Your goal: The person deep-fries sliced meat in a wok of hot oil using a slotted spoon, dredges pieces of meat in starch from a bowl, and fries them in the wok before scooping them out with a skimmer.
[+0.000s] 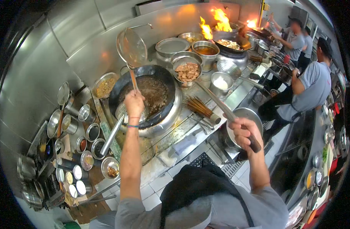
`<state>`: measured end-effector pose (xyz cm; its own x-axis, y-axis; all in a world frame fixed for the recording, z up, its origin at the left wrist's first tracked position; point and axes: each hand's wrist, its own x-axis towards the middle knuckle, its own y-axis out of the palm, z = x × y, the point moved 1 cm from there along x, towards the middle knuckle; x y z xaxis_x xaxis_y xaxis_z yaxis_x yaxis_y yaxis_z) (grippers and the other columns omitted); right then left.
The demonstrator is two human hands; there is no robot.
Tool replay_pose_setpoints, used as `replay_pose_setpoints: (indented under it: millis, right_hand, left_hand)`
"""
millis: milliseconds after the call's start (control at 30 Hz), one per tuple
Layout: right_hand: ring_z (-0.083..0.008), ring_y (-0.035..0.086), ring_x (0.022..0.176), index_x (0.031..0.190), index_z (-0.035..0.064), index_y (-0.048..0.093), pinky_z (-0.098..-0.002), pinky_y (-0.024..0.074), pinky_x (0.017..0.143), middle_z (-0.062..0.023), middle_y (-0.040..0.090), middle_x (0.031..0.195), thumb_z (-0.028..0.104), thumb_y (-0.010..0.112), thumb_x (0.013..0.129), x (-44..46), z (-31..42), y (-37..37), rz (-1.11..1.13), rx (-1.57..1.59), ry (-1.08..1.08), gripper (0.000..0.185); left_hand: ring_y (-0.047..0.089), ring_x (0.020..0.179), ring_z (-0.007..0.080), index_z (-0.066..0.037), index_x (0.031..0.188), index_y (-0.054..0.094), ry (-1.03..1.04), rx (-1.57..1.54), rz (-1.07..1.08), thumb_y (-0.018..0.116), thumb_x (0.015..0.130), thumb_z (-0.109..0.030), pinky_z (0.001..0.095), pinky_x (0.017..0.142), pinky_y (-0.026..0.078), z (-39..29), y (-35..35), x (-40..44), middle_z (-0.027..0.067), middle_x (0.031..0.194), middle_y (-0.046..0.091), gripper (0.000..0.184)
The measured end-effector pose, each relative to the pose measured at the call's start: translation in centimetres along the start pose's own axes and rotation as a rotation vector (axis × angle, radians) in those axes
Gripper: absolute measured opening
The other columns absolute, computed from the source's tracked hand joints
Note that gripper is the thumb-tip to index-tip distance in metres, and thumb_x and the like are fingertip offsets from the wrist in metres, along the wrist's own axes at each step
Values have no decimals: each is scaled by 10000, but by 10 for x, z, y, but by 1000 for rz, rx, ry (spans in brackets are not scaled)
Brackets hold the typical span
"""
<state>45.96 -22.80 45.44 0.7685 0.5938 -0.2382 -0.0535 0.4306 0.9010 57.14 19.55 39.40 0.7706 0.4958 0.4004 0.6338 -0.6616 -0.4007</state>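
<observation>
My left hand (134,102) is closed around the wooden handle of a round mesh strainer (131,47), raised beyond the wok's far left rim. Below it, a large black wok (168,82) holds dark, bubbling liquid (148,93). A perforated skimmer with a thick metal handle (113,135) rests at the wok's near left side, partly hidden by my wrist. My right hand (244,133) grips the long wooden handle (217,101) of a strainer. Its far end holds browned meat pieces (187,71) over a metal pot (196,58).
Flames (221,21) rise by a second wok (228,42) at the back. A bamboo brush (201,108) and a pot of white contents (220,82) stand right of the wok. Several seasoning containers (93,132) crowd the left. A person in grey (310,86) works at right.
</observation>
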Motion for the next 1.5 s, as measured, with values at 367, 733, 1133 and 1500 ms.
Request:
replay_pose_setpoints:
  millis: [367,733,1133,1500]
  right_hand:
    - [-73,408,343,1339,15,427,-259,360,233,-40,446,681,8,479,884,-38,46,-48,-181,-95,-118,458]
    - [-62,374,352,1269,46,492,-242,315,258,-27,454,675,8,515,874,-19,75,-95,-266,-156,27,398]
    - [-44,381,380,1021,46,498,-235,329,278,-10,439,672,48,549,880,-27,102,-123,-278,-160,54,150]
    - [-30,383,452,943,46,458,-210,318,311,6,419,686,79,550,903,-113,29,-126,-369,-118,-297,105]
  left_hand:
    - [638,869,470,40,861,670,128,575,-67,560,819,-162,511,807,514,-42,111,143,295,860,652,234]
    - [647,699,332,16,896,676,69,408,264,567,858,-194,423,613,528,14,197,159,205,840,667,240]
    - [431,463,89,-50,1047,651,-723,-838,447,621,929,-202,240,367,325,-41,247,-12,20,730,552,195]
    - [581,1059,106,-29,1420,395,-949,-1182,635,475,966,-483,229,745,537,-44,222,-85,141,1370,484,647]
